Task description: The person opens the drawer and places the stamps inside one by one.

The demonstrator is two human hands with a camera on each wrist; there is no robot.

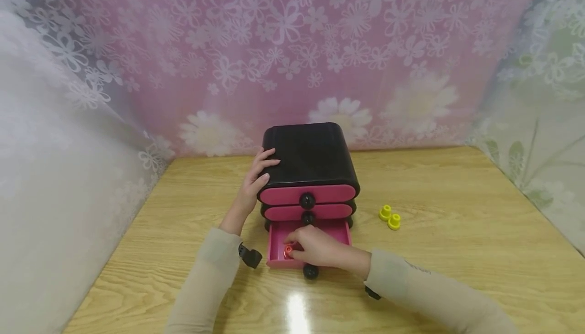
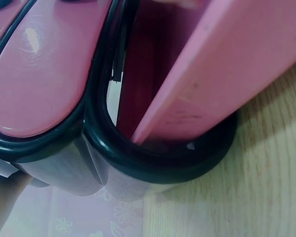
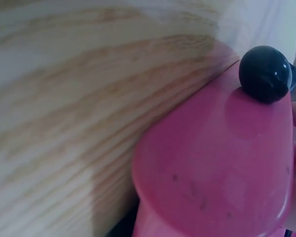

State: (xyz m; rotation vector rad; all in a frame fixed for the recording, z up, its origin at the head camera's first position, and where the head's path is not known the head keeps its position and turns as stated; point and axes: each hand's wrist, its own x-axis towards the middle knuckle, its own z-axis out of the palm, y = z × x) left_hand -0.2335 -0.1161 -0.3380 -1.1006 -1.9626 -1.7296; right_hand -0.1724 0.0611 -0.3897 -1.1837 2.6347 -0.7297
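Observation:
A black chest of drawers [image 1: 306, 154] with pink fronts and round black knobs stands on the table. Its bottom drawer [image 1: 340, 232] is pulled out, while the two upper ones are closed. My left hand [image 1: 256, 179] rests along the chest's left side, fingers extended over the top edge. Inside the bottom drawer, my right hand [image 1: 315, 246] pinches a small red plastic piece [image 1: 288, 251] with a hole in its top, near the drawer's left front corner. In the right wrist view, the drawer's front [image 3: 212, 158] and knob [image 3: 265, 74] fill much of the picture, with fingers at the edge.
Two small yellow stepped plastic pieces [image 1: 390, 217] with holes stand together on the wooden table [image 1: 457, 222], right of the chest. A flowered pink curtain [image 1: 292, 60] hangs behind the table, and pale cloth hangs at both sides.

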